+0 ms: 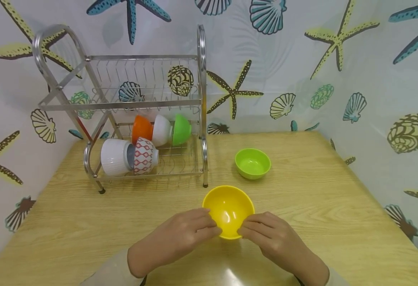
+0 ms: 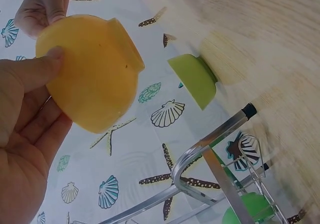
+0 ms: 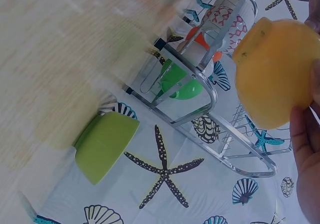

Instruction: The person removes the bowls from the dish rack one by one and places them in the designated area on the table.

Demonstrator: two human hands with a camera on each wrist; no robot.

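A yellow bowl (image 1: 229, 202) is held up between both hands, its inside facing the head camera. My left hand (image 1: 189, 232) grips its left rim, thumb (image 2: 45, 68) along the outer wall in the left wrist view. On the opposite side my right hand (image 1: 271, 234) pinches the rim, fingers at the bowl's near right edge. Both wrist views show the yellow bowl (image 3: 280, 73) from outside, its foot ring toward the table. Beyond it on the table stands a smaller green bowl (image 1: 253, 163), upright and untouched.
At the back left a two-tier metal dish rack (image 1: 123, 106) stands on the wooden table (image 1: 320, 190). Its lower tier carries a white bowl (image 1: 114, 157), a red-patterned bowl (image 1: 144, 157), an orange bowl (image 1: 142, 128), another white bowl (image 1: 161, 130) and a bright green bowl (image 1: 181, 130), all on edge.
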